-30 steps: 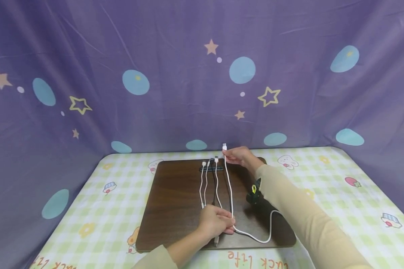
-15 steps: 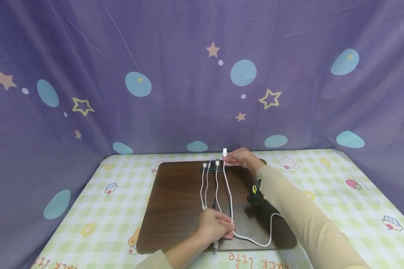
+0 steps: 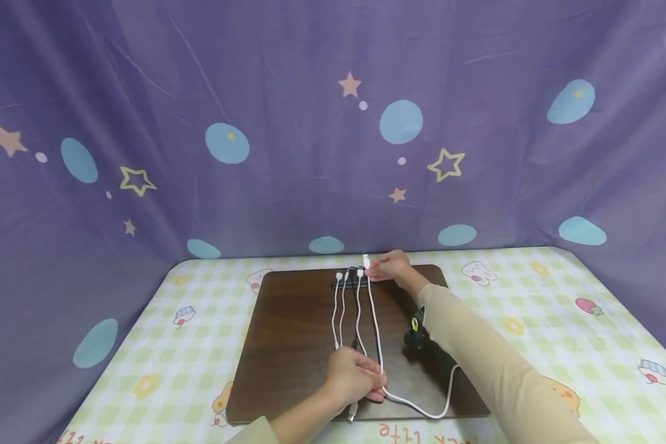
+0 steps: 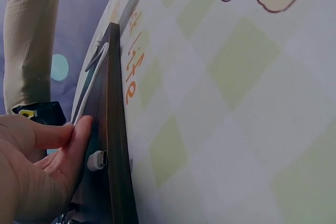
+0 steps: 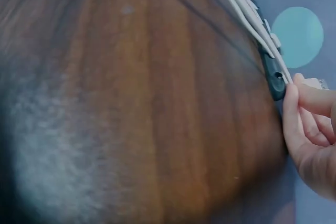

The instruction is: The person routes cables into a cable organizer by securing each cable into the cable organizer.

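My right hand pinches a white USB cable just below its plug, at the right end of a dark cable holder near the board's far edge. In the right wrist view, the fingertips of that hand are right beside the end of the black holder. Lower down, my left hand pinches the same cable between thumb and fingers. Two thin white cables, a black cable and another white cable run from the holder towards me. Below my left hand pokes a white connector.
All this lies on a dark brown wooden board over a checked tablecloth. A black wrist device with a yellow mark sits by my right forearm. A purple curtain hangs behind the table.
My right hand has brought the cable's plug down and slightly left, closer to the holder. My left hand keeps its pinch on the cable, a little lower in view.
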`<state>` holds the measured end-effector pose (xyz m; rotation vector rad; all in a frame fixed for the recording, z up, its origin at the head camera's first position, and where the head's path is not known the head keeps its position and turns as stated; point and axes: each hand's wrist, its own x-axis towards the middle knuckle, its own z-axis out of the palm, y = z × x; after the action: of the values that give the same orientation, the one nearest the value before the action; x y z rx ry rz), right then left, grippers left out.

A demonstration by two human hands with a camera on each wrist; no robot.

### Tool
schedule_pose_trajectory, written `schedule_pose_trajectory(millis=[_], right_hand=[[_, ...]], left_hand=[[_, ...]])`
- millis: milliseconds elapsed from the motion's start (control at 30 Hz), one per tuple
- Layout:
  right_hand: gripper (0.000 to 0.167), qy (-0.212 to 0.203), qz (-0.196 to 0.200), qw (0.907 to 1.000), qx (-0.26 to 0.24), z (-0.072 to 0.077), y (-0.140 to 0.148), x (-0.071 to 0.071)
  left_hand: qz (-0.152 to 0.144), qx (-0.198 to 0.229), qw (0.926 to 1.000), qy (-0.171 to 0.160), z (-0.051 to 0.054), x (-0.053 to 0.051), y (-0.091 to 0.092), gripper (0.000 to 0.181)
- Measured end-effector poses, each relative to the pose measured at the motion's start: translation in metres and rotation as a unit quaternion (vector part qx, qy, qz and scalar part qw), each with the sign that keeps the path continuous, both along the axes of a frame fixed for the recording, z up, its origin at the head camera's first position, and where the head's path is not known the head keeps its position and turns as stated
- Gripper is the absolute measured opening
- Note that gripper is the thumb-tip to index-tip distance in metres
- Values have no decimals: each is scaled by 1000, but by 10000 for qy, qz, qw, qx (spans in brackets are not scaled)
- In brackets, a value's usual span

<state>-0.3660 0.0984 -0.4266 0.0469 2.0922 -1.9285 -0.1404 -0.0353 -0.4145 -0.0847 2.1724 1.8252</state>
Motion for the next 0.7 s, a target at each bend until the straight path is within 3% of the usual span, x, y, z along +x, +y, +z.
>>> schedule_pose_trajectory(millis=[200, 367, 467, 600, 700], right_hand=[[21, 492, 45, 9981, 369, 0, -1, 1], [22, 994, 116, 9885, 1136, 2, 0, 1], [20, 1579, 43, 9662, 2037, 2, 0, 3], [18, 2224, -224, 9270, 3012, 0, -4, 7], [16, 2272, -387, 9202, 3165, -2, -8, 9]], left_hand=[[-6, -181, 9998, 78, 2, 0, 0, 6], [-28, -235, 9997, 31, 2, -3, 0, 5], [0, -283, 9996, 8, 3, -3, 1, 5], [48, -341, 9993, 162, 3, -2, 2, 6], [75, -394, 9989, 251, 3, -2, 2, 6]])
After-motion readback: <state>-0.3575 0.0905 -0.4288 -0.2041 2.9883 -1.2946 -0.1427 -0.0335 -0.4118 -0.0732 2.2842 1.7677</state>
